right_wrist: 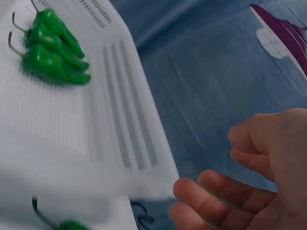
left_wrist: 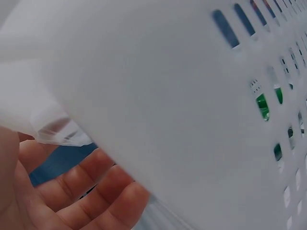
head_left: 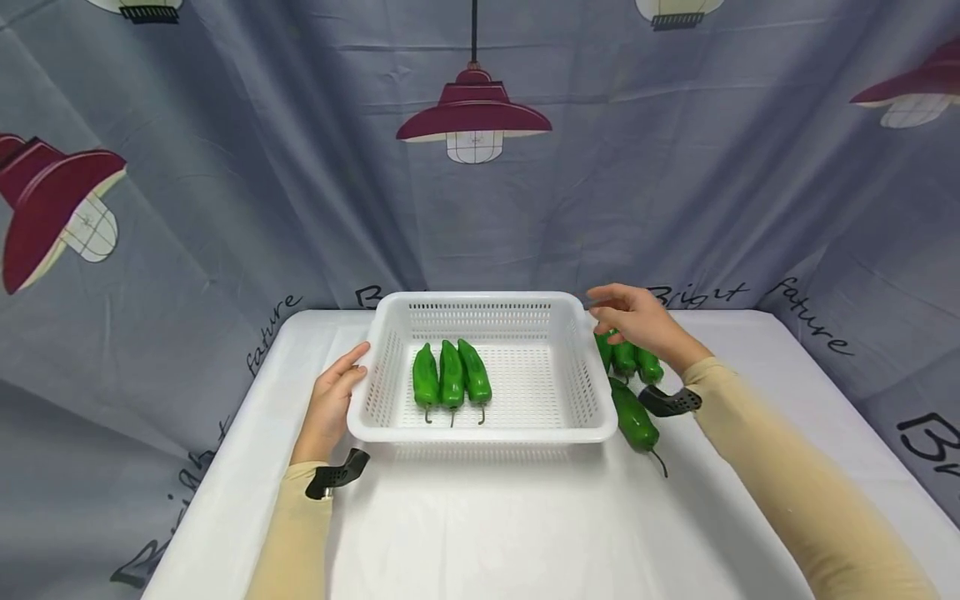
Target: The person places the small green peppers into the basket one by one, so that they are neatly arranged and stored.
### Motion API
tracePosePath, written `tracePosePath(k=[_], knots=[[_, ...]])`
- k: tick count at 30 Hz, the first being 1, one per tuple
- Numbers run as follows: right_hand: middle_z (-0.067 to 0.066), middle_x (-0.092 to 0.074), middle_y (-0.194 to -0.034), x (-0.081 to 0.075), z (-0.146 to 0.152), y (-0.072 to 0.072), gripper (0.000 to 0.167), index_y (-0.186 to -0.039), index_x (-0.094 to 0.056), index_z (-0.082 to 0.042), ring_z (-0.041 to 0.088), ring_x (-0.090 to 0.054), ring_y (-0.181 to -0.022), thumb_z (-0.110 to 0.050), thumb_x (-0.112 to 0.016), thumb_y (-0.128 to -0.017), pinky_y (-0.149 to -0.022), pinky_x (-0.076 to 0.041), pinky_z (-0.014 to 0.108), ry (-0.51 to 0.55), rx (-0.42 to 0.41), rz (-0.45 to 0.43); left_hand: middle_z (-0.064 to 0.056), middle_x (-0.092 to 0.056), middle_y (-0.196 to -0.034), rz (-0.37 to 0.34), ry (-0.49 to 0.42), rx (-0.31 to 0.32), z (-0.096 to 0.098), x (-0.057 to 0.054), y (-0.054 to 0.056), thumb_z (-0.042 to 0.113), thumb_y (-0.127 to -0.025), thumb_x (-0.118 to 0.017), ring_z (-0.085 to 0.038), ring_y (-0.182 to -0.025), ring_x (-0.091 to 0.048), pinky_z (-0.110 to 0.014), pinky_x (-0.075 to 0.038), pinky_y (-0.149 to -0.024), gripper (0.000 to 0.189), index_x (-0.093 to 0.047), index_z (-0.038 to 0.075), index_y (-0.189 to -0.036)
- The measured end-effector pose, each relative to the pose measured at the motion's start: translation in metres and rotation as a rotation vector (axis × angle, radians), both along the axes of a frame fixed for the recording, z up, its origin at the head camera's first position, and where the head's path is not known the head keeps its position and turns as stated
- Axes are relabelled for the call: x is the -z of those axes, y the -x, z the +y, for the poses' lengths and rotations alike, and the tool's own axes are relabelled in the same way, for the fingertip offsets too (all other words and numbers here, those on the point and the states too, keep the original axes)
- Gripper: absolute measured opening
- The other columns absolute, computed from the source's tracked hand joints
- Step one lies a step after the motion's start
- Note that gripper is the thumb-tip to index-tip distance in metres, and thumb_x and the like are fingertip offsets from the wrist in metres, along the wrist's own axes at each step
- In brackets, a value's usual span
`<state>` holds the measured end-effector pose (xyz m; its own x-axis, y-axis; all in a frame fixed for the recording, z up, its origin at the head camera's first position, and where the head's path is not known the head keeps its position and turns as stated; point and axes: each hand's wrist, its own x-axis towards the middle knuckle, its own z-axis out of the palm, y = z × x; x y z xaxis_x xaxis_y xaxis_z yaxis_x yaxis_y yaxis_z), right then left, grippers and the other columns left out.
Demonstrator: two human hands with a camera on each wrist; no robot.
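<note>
My left hand [head_left: 330,408] is at the left side of a white plastic basket [head_left: 483,435], its fingertips against the outer rim. In the left wrist view, the fingers [left_wrist: 91,179] bend slightly by the basket's edge, some tips partly hidden. Three green peppers [head_left: 452,375] lie side by side in the left half of the basket, stems toward me. Beside the far right corner is my right hand [head_left: 633,317], holding nothing, its fingers [right_wrist: 220,191] loosely bent. Whether a fingertip touches that corner I cannot tell.
Right of the basket, several more green peppers [head_left: 624,358] lie below my right hand, partly hidden. A larger green pepper [head_left: 636,417] lies nearer me. Everything stands on a white table [head_left: 480,525]. A grey-blue curtain [head_left: 480,225] with printed lamps hangs behind.
</note>
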<state>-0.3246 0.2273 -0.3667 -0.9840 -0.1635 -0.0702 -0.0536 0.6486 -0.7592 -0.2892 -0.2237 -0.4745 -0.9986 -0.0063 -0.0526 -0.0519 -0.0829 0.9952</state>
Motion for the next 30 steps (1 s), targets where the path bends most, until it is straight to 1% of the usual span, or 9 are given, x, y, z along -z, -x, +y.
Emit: tracePosePath(k=[2,5,8,12,14,19,25,28,30], knots=[[0.024,-0.056,-0.141,0.003,0.017,-0.008,0.052,-0.153,-0.043,-0.008,0.037,-0.067,-0.111,-0.031,-0.053,-0.107,-0.079,-0.061,0.032,-0.023,0.028,0.014,-0.010,-0.040,-0.158,-0.007,0.002,0.002,-0.001,0.000,-0.001,0.017,-0.108,-0.044,0.002,-0.114,-0.057,-0.014,-0.053,-0.091,0.050,-0.039,0.013,-0.158],[0.027,-0.054,-0.143,0.012,0.039,-0.021,0.054,-0.154,-0.042,-0.006,0.037,-0.067,-0.111,-0.034,-0.051,-0.108,-0.078,-0.059,0.028,-0.034,0.055,0.019,-0.008,-0.039,-0.159,-0.020,0.002,0.005,-0.002,0.000,-0.002,0.018,-0.109,-0.044,0.000,-0.117,-0.056,-0.013,-0.052,-0.092,0.050,-0.038,0.015,-0.159],[0.031,-0.052,-0.144,0.026,0.056,-0.033,0.056,-0.154,-0.039,-0.002,0.031,-0.069,-0.106,-0.032,-0.048,-0.108,-0.077,-0.059,0.026,-0.031,0.057,0.017,-0.006,-0.039,-0.160,-0.025,0.009,0.005,-0.003,0.000,-0.003,0.017,-0.109,-0.043,-0.001,-0.118,-0.055,-0.013,-0.052,-0.092,0.050,-0.038,0.016,-0.159],[0.034,-0.051,-0.145,0.041,0.071,-0.048,0.055,-0.155,-0.037,0.001,0.020,-0.071,-0.100,-0.028,-0.047,-0.109,-0.074,-0.059,0.025,-0.025,0.063,0.002,-0.007,-0.038,-0.160,-0.020,0.011,0.016,-0.002,0.000,-0.003,0.016,-0.109,-0.043,0.000,-0.117,-0.055,-0.014,-0.052,-0.092,0.050,-0.037,0.015,-0.159],[0.034,-0.051,-0.145,0.046,0.076,-0.054,0.055,-0.154,-0.037,0.001,0.018,-0.070,-0.100,-0.027,-0.047,-0.108,-0.074,-0.059,0.025,-0.023,0.074,-0.006,-0.006,-0.038,-0.160,-0.019,0.008,0.020,-0.002,0.000,-0.002,0.015,-0.109,-0.043,0.000,-0.117,-0.055,-0.014,-0.051,-0.092,0.050,-0.037,0.015,-0.159],[0.035,-0.050,-0.144,0.056,0.082,-0.064,0.057,-0.154,-0.036,0.003,0.013,-0.069,-0.098,-0.029,-0.048,-0.108,-0.074,-0.060,0.026,-0.019,0.090,-0.015,-0.006,-0.040,-0.158,-0.017,0.004,0.010,0.000,0.000,-0.002,0.016,-0.109,-0.044,0.000,-0.117,-0.055,-0.013,-0.052,-0.092,0.049,-0.039,0.016,-0.158],[0.035,-0.050,-0.143,0.073,0.084,-0.070,0.057,-0.153,-0.036,0.003,0.008,-0.068,-0.096,-0.027,-0.052,-0.107,-0.073,-0.060,0.027,0.005,0.104,-0.064,-0.008,-0.041,-0.157,-0.008,-0.003,0.011,0.002,-0.002,-0.001,0.016,-0.109,-0.043,0.000,-0.116,-0.056,-0.014,-0.052,-0.092,0.049,-0.039,0.016,-0.158],[0.036,-0.049,-0.143,0.082,0.082,-0.072,0.055,-0.152,-0.038,0.004,0.014,-0.069,-0.099,-0.023,-0.053,-0.107,-0.074,-0.060,0.029,0.021,0.098,-0.074,-0.007,-0.042,-0.157,-0.010,-0.003,0.006,0.002,-0.002,-0.001,0.016,-0.109,-0.043,-0.001,-0.116,-0.056,-0.014,-0.052,-0.091,0.049,-0.040,0.016,-0.158],[0.037,-0.049,-0.143,0.086,0.080,-0.072,0.054,-0.151,-0.039,0.005,0.022,-0.069,-0.102,-0.021,-0.053,-0.106,-0.075,-0.061,0.032,0.025,0.089,-0.075,-0.006,-0.042,-0.158,-0.014,-0.003,0.004,0.002,-0.002,-0.001,0.017,-0.109,-0.044,-0.002,-0.118,-0.055,-0.013,-0.052,-0.092,0.049,-0.040,0.017,-0.158]])
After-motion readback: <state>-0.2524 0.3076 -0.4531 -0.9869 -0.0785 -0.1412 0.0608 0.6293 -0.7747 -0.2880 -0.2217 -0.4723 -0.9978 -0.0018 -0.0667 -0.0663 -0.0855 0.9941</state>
